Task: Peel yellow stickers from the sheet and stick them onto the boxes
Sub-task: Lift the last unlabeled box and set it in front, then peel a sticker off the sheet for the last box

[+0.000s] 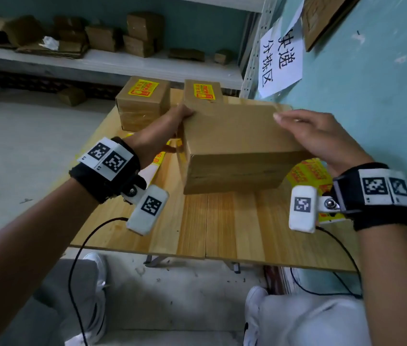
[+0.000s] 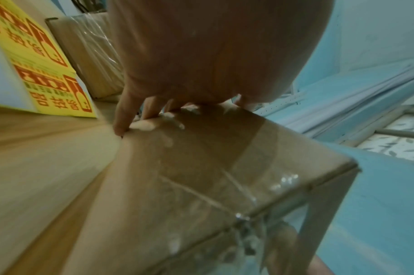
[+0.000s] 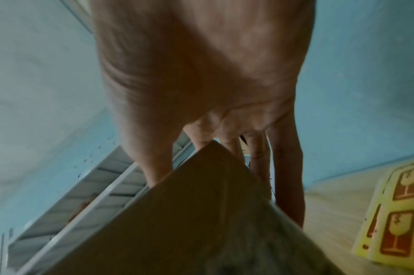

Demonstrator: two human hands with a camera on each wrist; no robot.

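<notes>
A plain cardboard box [image 1: 235, 136] is held tilted just above the wooden table [image 1: 222, 226], with no sticker on its visible faces. My left hand [image 1: 177, 128] grips its far-left corner, fingers [image 2: 140, 119] curled over the edge of the taped box [image 2: 201, 176]. My right hand [image 1: 305, 131] holds the far-right corner of the box [image 3: 189, 214], thumb on one side and fingers [image 3: 288, 186] on the other. One yellow sticker sheet [image 1: 158, 161] [image 2: 43, 61] lies on the table left of the box. Another sheet [image 1: 307, 173] [image 3: 394, 214] lies to the right.
Two boxes carrying yellow stickers stand at the table's far edge, one on the left [image 1: 142, 106] and one [image 1: 203, 92] just behind the held box. A blue wall [image 1: 372, 96] runs close on the right. A shelf [image 1: 122, 61] with more boxes is behind.
</notes>
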